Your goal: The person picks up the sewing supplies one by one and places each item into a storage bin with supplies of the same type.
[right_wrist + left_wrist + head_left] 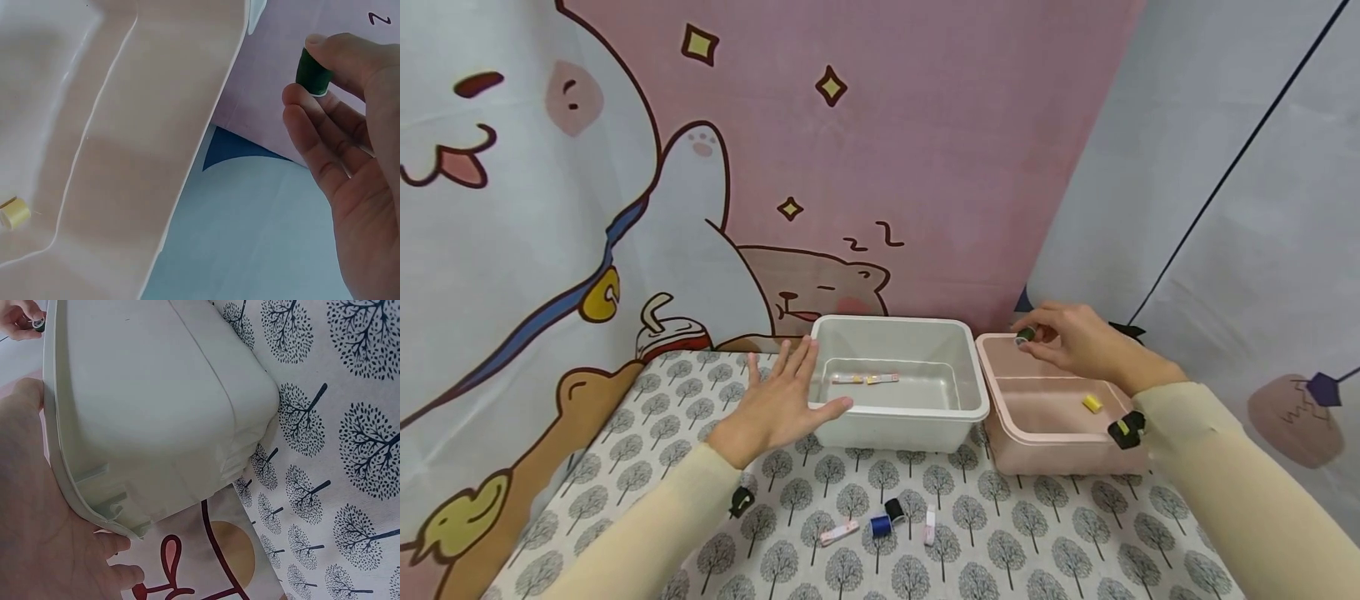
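Note:
My right hand [1075, 343] pinches a dark green thread spool [313, 72] between thumb and fingers, above the back rim of the pink bin [1022, 425]. Inside that bin lies a yellow thread spool [1092, 403]. My left hand [781, 402] rests with spread, straight fingers on the left rim of the white bin [895, 429]; in the left wrist view the palm lies along the rim [55, 425]. Two small printed strips, one of them a pale strip [882, 378], lie on the white bin's floor.
On the tree-print tablecloth [782, 558] in front lie a blue thread spool [881, 526], a black thread spool [894, 510], a pink printed strip [839, 533] and another small strip [930, 525]. A cartoon-printed curtain [925, 167] hangs behind the two bins, which stand side by side.

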Demonstrator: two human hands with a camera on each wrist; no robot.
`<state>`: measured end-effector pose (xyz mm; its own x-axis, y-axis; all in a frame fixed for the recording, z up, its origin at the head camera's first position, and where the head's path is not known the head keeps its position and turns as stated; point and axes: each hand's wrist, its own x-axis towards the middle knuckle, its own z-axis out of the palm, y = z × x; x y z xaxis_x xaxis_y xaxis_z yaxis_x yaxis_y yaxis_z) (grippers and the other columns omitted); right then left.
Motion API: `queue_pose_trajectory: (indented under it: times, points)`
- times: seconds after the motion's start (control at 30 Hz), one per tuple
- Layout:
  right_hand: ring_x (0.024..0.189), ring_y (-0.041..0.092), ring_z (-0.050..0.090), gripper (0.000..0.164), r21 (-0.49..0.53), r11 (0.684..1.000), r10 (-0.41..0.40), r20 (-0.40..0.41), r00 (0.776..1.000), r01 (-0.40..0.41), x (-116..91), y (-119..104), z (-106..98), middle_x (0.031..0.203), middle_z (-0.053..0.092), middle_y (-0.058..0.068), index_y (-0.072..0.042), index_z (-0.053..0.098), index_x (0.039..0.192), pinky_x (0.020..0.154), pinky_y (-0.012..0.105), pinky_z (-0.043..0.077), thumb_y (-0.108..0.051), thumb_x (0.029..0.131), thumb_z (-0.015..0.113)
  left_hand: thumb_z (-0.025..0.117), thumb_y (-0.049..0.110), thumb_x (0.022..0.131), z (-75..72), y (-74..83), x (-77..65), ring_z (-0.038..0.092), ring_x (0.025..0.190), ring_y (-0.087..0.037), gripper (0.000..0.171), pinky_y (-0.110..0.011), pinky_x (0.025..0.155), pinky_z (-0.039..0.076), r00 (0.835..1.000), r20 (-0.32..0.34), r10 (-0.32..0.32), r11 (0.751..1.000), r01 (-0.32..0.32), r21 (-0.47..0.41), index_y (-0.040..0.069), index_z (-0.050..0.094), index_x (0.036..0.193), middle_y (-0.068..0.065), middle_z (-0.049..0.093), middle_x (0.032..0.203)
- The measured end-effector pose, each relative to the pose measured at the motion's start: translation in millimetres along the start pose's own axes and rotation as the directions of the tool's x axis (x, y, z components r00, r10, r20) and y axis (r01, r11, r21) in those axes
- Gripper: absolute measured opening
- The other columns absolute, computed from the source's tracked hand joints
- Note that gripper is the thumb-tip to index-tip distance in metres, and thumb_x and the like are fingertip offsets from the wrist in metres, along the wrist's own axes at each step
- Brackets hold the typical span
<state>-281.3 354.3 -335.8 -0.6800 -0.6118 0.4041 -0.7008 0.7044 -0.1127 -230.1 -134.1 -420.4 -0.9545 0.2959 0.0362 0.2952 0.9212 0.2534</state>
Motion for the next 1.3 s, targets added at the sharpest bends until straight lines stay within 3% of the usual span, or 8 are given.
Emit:
queue_pose_trajectory:
  times: [0.27,0.43,0.73,1.0,1.2,1.3]
  points:
    - [0.091,0.015,0.076,0.034,-0.015,0.989,0.149,0.130,0.980,-0.148,0,3,-4,0.113,0.080,0.009,-0.005,0.084,0.130,0.072,0.029,0.063,-0.016,0.100,0.094,0.033,0.103,0.101,-0.5,0.4,-0.1,-0.006,0.184,-0.038,0.127,-0.082,0.138,-0.020,1.000,0.005,-0.004,1.000,0.004,0.002,0.016,-0.002,0.187,-0.002,-0.008,0.197]
    - [0.094,0.016,0.076,0.032,-0.032,0.986,0.166,0.139,0.976,-0.163,-2,-1,-4,0.116,0.079,0.009,-0.009,0.085,0.131,0.074,0.030,0.063,-0.014,0.101,0.092,0.035,0.102,0.102,-0.6,-0.2,-0.4,-0.004,0.184,-0.039,0.128,-0.083,0.138,-0.018,1.000,0.001,-0.004,1.000,0.004,0.000,0.013,0.002,0.188,-0.003,-0.007,0.197]
    - [0.092,0.018,0.079,0.030,-0.041,0.995,0.091,0.077,0.993,-0.088,-3,-10,-1,0.110,0.079,0.006,-0.009,0.086,0.128,0.074,0.034,0.066,-0.011,0.099,0.093,0.037,0.099,0.104,-0.5,-0.3,0.7,-0.005,0.185,-0.038,0.124,-0.083,0.139,-0.018,1.000,-0.001,0.000,1.000,0.000,-0.001,0.016,-0.002,0.187,-0.004,-0.007,0.197]
    - [0.099,0.026,0.083,0.029,-0.032,0.996,0.088,0.040,0.995,-0.087,-6,-31,-1,0.119,0.081,0.010,-0.009,0.086,0.127,0.082,0.048,0.071,-0.009,0.099,0.092,0.034,0.102,0.102,-1.1,0.1,1.7,-0.001,0.185,-0.039,0.127,-0.084,0.139,-0.016,1.000,-0.003,0.003,1.000,-0.003,0.012,0.015,-0.001,0.188,-0.004,-0.007,0.197]
    - [0.088,0.019,0.080,0.030,-0.013,1.000,-0.018,-0.027,0.999,0.018,-9,-45,2,0.119,0.081,0.009,-0.008,0.085,0.124,0.073,0.039,0.070,-0.004,0.095,0.094,0.034,0.102,0.102,-1.0,-0.3,1.5,0.003,0.186,-0.041,0.126,-0.084,0.139,-0.015,1.000,-0.005,0.003,1.000,-0.003,0.018,0.016,-0.002,0.187,-0.004,-0.006,0.197]
    - [0.084,0.014,0.077,0.031,-0.070,0.996,-0.057,-0.030,0.998,0.055,-11,-52,3,0.120,0.080,0.008,-0.007,0.086,0.123,0.071,0.035,0.068,-0.007,0.094,0.095,0.032,0.103,0.102,-0.8,-0.7,1.7,0.002,0.186,-0.041,0.127,-0.085,0.139,-0.014,1.000,-0.005,0.005,1.000,-0.005,0.024,0.016,-0.003,0.187,-0.005,-0.007,0.197]
